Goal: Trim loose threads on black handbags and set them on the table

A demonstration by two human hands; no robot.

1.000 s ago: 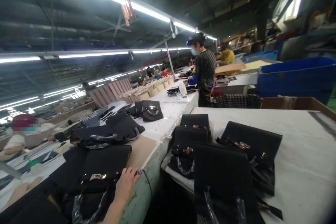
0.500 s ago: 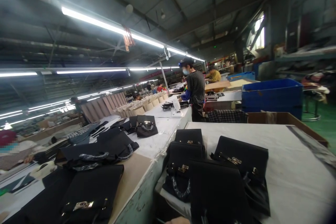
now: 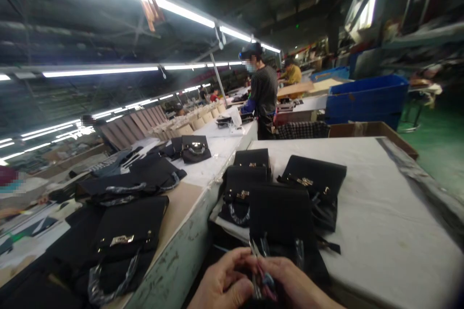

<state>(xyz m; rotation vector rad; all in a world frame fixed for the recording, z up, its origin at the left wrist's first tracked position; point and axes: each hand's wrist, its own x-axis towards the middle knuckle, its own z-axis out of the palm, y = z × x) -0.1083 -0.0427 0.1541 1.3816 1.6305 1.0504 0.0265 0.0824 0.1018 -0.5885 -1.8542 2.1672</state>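
Note:
My two hands meet at the bottom centre, in front of a black handbag [image 3: 281, 212] lying flap-up on the white table. My right hand [image 3: 290, 277] is closed around small scissors [image 3: 255, 252] with thin metal blades pointing up and away; pink shows by the grip. My left hand [image 3: 224, 280] is closed beside it, with curled fingers touching the right fingertips. What the left fingers hold is hidden. Small shiny and blue bits show between the palms, too blurred to name. More black handbags with gold clasps, one a front-left bag [image 3: 244, 193], lie close behind.
A large black handbag [image 3: 132, 227] with a plastic-wrapped handle lies on the left table, past a raised greenish edge [image 3: 174, 251]. A masked co-worker [image 3: 264, 89] stands at the far end of the tables. Blue bins [image 3: 366, 99] and a cardboard box [image 3: 377, 130] stand at right.
Both my hands have come up into view at the bottom with the scissors; before, only a bit of one showed. My view has tilted down, and the front handbag's lower part now shows.

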